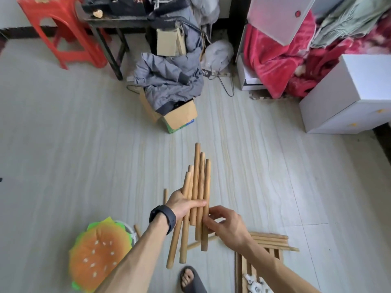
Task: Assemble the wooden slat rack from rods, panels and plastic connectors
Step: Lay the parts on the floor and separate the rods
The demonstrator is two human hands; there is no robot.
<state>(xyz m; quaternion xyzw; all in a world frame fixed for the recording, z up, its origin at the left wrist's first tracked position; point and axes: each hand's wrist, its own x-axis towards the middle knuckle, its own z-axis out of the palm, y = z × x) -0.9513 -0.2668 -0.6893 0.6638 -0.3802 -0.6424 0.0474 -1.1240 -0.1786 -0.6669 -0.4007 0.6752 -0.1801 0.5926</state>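
Note:
My left hand (pixel 183 205) grips a fanned bundle of several wooden rods (pixel 198 187) above the floor, thumb laid across them. My right hand (pixel 225 223) pinches the rightmost rod of the bundle near its lower half. More rods (pixel 273 240) lie on the floor to the right, beside a wooden slat panel (pixel 243 269). A bag of white plastic connectors (pixel 255 285) rests on that panel at the bottom edge. Single rods lie on the floor at left (pixel 165 195) and near the cushion (pixel 137 230).
A burger-shaped cushion (pixel 99 254) sits at lower left, my slippered foot (pixel 190 279) at the bottom. A cardboard box with a grey jacket (pixel 169 98) stands ahead, a red stool (pixel 63 30) far left, a white cabinet (pixel 347 96) right.

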